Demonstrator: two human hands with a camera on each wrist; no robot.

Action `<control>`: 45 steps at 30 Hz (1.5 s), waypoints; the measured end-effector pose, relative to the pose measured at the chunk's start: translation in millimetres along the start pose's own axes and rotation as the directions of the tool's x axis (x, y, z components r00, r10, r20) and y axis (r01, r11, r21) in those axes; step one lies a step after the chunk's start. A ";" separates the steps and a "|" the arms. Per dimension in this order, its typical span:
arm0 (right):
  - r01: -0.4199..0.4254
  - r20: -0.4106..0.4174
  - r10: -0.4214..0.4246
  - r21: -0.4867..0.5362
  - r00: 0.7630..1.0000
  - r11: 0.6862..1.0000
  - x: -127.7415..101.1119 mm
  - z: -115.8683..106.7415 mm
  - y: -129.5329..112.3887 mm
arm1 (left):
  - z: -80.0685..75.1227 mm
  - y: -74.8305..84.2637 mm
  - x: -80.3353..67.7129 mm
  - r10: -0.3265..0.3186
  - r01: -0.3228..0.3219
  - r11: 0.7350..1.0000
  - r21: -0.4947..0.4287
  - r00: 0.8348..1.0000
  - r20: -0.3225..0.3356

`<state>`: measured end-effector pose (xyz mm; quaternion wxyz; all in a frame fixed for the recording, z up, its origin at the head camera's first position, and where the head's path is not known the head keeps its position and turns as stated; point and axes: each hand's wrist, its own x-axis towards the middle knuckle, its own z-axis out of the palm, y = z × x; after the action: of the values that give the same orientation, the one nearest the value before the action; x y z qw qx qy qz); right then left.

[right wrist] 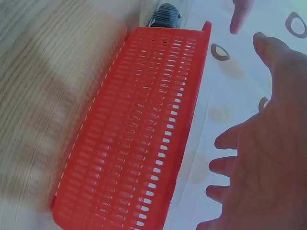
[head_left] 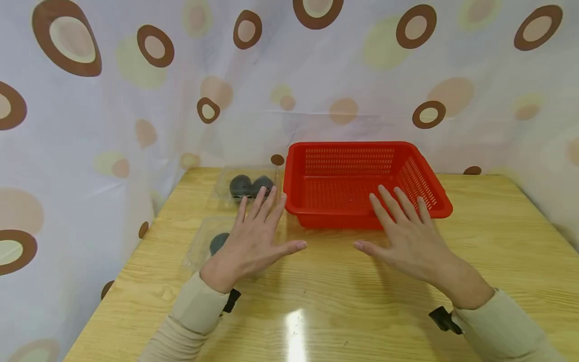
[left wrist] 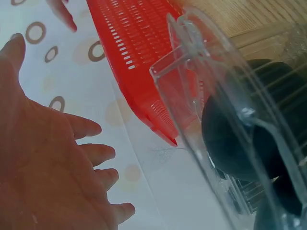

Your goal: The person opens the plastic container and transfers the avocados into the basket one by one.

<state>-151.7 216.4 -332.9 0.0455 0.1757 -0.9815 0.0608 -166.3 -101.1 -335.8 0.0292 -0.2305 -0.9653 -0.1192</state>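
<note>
Both hands hover over the table with fingers spread, holding nothing. My left hand (head_left: 253, 241) is above the clear plastic boxes at the left, its fingertips overlapping the far one in the head view. Two dark round objects (head_left: 240, 186) sit in the far clear box (head_left: 221, 181). Another dark round object (head_left: 219, 243) shows in the near clear box (head_left: 196, 249), partly hidden behind the left hand. My right hand (head_left: 413, 244) is in front of the red plastic basket (head_left: 334, 221), its fingertips overlapping the basket's front right part. The basket's visible inside holds nothing.
A pale wood-grain table (head_left: 334, 311) lies beneath everything. Behind it and along the sides hangs a white curtain (head_left: 280, 75) with brown and yellow ring patterns. The basket stands near the table's back edge, just right of the far box.
</note>
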 end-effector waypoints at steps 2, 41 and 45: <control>0.006 -0.001 -0.006 0.002 1.000 1.000 1.0 0.1 -2.0 | 0.1 -0.5 -0.4 -0.003 0.003 1.000 -0.004 1.000 0.003; 0.373 -0.012 -0.376 0.164 0.927 0.913 40.3 43.0 -116.4 | -1.8 -65.8 -47.5 -0.221 0.222 0.965 -0.139 0.975 0.019; 0.408 -0.002 -0.415 0.182 0.910 0.895 43.4 49.0 -127.3 | 0.1 -73.4 -51.6 -0.250 0.250 0.954 -0.166 0.968 0.025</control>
<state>-150.9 76.5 -363.4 0.0232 0.3836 -0.9134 0.1343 -153.4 -187.2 -357.6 -0.0074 -0.1084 -0.9733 -0.2024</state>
